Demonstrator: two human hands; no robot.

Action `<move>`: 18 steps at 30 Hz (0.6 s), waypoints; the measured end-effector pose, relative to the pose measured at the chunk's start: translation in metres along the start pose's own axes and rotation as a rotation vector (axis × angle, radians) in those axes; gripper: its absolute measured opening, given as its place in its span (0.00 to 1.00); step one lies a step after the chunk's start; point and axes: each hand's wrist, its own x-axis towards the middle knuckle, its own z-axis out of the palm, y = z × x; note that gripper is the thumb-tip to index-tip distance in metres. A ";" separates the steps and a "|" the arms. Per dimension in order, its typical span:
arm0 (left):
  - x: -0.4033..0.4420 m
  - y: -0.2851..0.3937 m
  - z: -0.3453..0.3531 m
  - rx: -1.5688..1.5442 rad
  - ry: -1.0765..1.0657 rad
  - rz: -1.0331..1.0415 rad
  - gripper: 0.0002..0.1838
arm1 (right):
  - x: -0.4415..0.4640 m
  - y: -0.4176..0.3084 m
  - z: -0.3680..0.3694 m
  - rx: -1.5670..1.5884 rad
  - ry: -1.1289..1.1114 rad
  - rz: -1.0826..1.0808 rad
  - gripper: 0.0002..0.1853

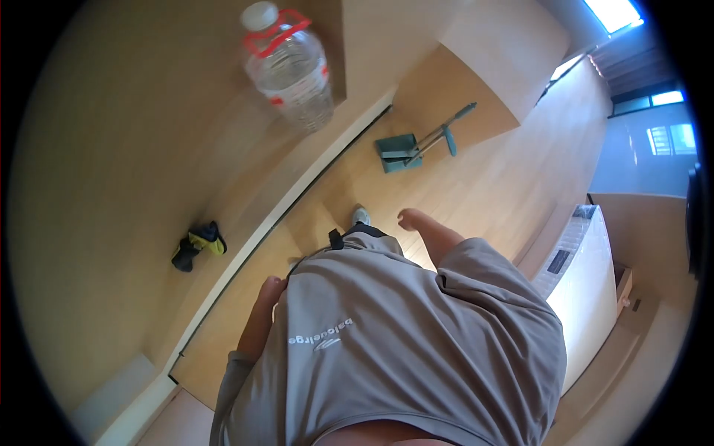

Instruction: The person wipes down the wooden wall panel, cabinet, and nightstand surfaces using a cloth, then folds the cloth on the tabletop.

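Observation:
My left hand hangs beside the hem of my grey-brown shirt, at the left of the view. Its fingers are mostly hidden, and no object shows in it. My right hand is out in front of my right hip, above the pale wooden floor. The fingers look curled together with nothing visible in them. A shoe shows just beyond my waist, between the two hands. Neither hand touches the teal dustpan and its long handle on the floor ahead.
A large clear bottle with a white cap and red handle stands at upper left. Black and yellow items lie at left, beyond a pale ledge. At right is a white, mattress-like block; a wooden partition stands ahead.

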 end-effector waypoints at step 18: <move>-0.107 -0.209 -0.001 -0.196 0.418 -0.236 0.25 | -0.166 -0.525 0.032 -0.320 0.906 -1.060 0.22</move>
